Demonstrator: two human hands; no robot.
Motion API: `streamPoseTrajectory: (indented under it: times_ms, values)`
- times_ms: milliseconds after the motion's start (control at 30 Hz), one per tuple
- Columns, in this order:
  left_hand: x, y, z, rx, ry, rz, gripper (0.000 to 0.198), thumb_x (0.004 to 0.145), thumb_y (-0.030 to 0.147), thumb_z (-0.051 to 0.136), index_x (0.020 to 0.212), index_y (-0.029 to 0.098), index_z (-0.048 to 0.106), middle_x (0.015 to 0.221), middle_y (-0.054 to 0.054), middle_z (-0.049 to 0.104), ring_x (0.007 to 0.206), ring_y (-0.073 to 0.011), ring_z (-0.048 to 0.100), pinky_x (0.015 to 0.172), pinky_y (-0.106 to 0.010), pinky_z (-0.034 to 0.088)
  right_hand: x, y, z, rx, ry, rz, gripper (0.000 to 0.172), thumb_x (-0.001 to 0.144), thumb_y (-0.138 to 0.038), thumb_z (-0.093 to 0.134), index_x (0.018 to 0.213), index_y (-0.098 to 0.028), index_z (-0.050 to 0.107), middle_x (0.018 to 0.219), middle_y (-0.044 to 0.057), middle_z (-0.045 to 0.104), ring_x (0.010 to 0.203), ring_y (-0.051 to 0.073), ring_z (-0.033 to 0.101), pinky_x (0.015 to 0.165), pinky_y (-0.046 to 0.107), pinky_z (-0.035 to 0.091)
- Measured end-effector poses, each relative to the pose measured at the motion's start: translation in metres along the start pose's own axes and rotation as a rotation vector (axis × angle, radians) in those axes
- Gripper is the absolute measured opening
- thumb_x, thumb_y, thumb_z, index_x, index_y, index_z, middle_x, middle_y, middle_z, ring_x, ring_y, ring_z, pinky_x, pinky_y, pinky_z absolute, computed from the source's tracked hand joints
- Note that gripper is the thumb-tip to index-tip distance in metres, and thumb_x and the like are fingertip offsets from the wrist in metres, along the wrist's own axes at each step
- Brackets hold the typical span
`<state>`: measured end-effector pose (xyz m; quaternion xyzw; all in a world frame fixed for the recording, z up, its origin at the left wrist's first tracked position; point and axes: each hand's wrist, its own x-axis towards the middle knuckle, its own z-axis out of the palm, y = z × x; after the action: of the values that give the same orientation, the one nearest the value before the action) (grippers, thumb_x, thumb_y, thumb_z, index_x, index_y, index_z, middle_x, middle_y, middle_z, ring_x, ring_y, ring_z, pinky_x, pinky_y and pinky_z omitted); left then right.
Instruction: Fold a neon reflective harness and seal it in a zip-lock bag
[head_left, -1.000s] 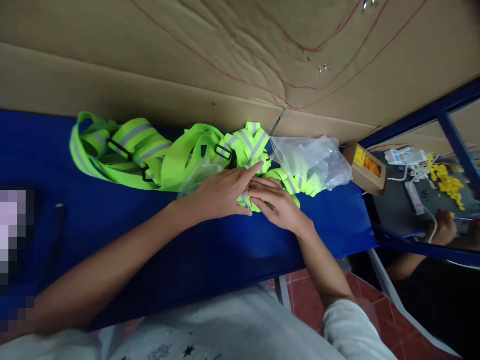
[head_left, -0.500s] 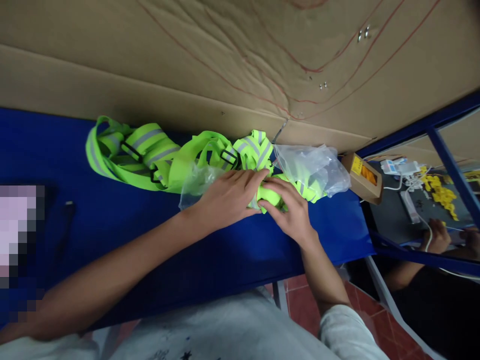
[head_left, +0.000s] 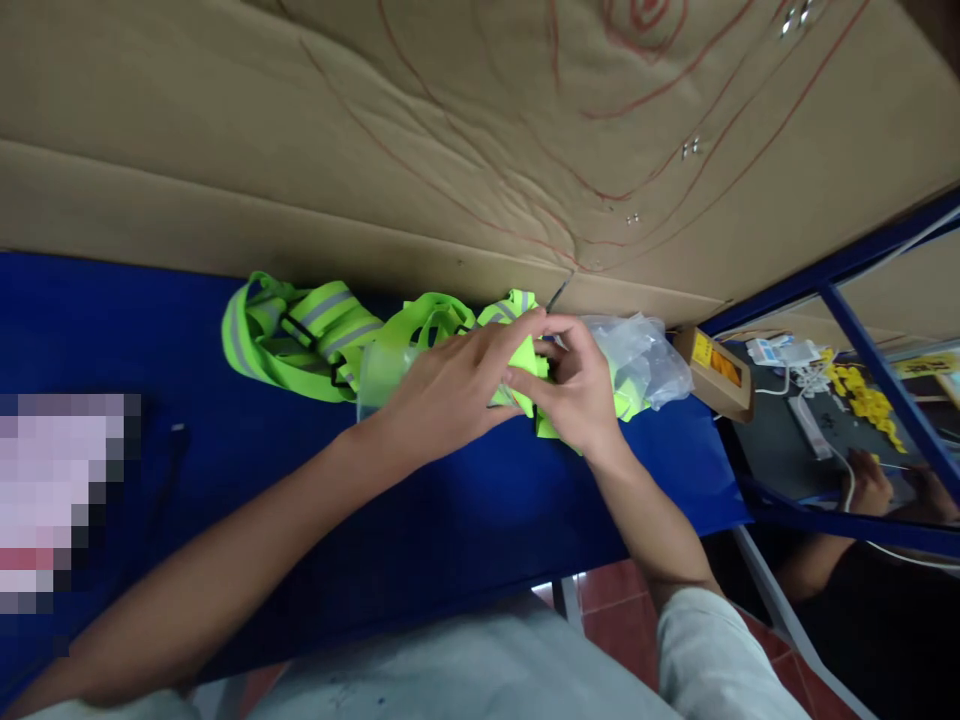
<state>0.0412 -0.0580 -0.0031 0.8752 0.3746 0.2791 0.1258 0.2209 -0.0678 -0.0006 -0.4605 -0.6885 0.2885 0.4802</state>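
My left hand (head_left: 457, 385) is closed around a clear plastic bag (head_left: 381, 368), whose flat end sticks out on its left. Against its fingertips, my right hand (head_left: 581, 385) pinches a neon-green reflective strap (head_left: 526, 362) at the bag's mouth. How much of the strap lies inside the bag is hidden by the fingers. Behind both hands, along the cardboard wall, more neon-green straps (head_left: 345, 318) with silver stripes and black buckles lie in a loose heap. Another crumpled clear bag (head_left: 649, 355) rests just right of my right hand, with green strap beside it.
Cardboard (head_left: 337, 215) walls off the back of the blue table (head_left: 450, 510). At the right stands a small open carton (head_left: 716, 370) with orange contents. Beyond a blue frame (head_left: 877, 350), another person's hand (head_left: 870, 485) is near yellow pieces and white cables. A dark cable (head_left: 174, 465) lies left.
My view has shifted, so the table things sit lower. The right-hand fingers have lifted and curled more over the strap at the bag's mouth. The bag's left end looks flatter.
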Motion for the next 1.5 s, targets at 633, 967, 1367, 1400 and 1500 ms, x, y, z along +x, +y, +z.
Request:
streamPoseTrajectory:
  times_ms: [633,967,1367,1400,1500]
  values:
    - [0.007,-0.037,-0.009,0.205,0.114,-0.110,0.082,0.095,0.048,0.067,0.160,0.019,0.029,0.137,-0.020,0.066,0.117,-0.0380,0.069,0.096,-0.050,0.057,0.024,-0.017,0.010,-0.237,-0.066,-0.126,0.021,0.099,-0.028,0.067,0.120,-0.029,0.064,0.124,0.005,0.069,0.117,0.022,0.066,0.101,0.039,0.058]
    - [0.007,-0.033,-0.003,0.458,0.197,0.136,0.068,0.096,0.030,0.062,0.159,0.019,0.040,0.122,-0.018,0.069,0.104,-0.0355,0.068,0.087,-0.047,0.050,0.020,0.004,0.028,0.039,-0.134,0.100,0.020,0.094,-0.025,0.060,0.113,-0.022,0.063,0.099,0.001,0.070,0.088,0.015,0.068,0.083,0.029,0.060]
    - [-0.004,0.009,-0.026,0.138,0.280,0.061,0.069,0.098,0.033,0.056,0.161,0.018,0.032,0.115,-0.013,0.070,0.103,-0.0325,0.068,0.090,-0.048,0.053,0.026,-0.024,-0.010,-0.010,-0.642,-0.265,0.056,0.107,-0.062,0.043,0.121,-0.014,0.067,0.117,0.012,0.072,0.108,0.021,0.066,0.106,0.037,0.054]
    - [-0.007,0.012,-0.035,0.033,0.218,0.085,0.075,0.096,0.033,0.060,0.162,0.022,0.028,0.129,-0.013,0.067,0.116,-0.0328,0.065,0.099,-0.049,0.052,0.024,-0.028,-0.012,-0.046,-0.591,-0.326,0.052,0.105,-0.058,0.052,0.128,-0.013,0.065,0.124,0.014,0.071,0.116,0.023,0.066,0.110,0.039,0.052]
    - [-0.012,0.011,-0.066,-0.148,0.124,0.120,0.083,0.094,0.038,0.070,0.164,0.033,0.027,0.154,-0.007,0.053,0.143,-0.0298,0.051,0.121,-0.045,0.044,0.018,-0.042,-0.018,-0.160,-0.469,-0.469,0.034,0.107,-0.034,0.056,0.135,-0.016,0.065,0.137,0.015,0.069,0.138,0.025,0.058,0.122,0.045,0.042]
